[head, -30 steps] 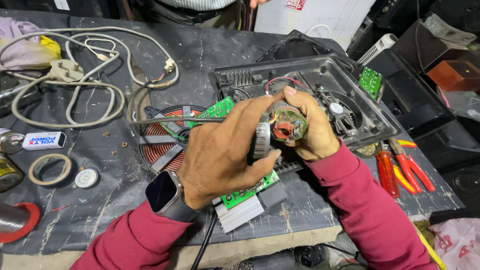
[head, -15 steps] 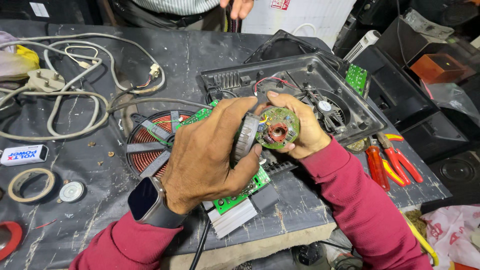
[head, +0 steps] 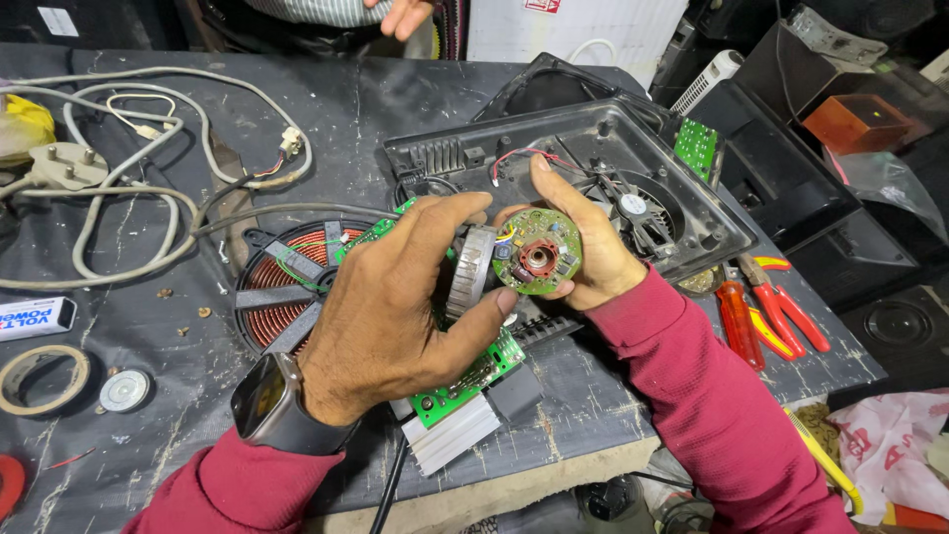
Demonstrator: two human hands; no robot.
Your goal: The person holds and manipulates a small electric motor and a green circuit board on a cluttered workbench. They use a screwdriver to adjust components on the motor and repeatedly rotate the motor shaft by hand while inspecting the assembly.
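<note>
The left hand point(head: 395, 307) is closing around a small round motor point(head: 473, 272), thumb under it and fingers over its ribbed metal rim, while the right hand point(head: 583, 252) is cupping the other end, fingers wrapping behind the round green circuit board point(head: 537, 259) that is facing the camera. The motor is being held in the air, just above the worktop point(head: 178, 415), over a larger green circuit board point(head: 465, 376) with a finned heat sink point(head: 455, 435), and between the copper coil point(head: 287, 287) and the opened black appliance housing point(head: 593, 168) with its fan point(head: 633, 208). Thin coloured wires are running from the motor's board (where they end is hidden behind the fingers). A likely risk, as I judge it, is that pulling the two hands apart or twisting could strain those wires or crack a solder joint; a slipping grip would be dropping the motor onto the board below. Red-handled pliers point(head: 781, 307) are lying at the right, near the worktop's edge, a grey power cord point(head: 129, 198) at the left, and another person's hand point(head: 400, 15) is showing at the far side.
</note>
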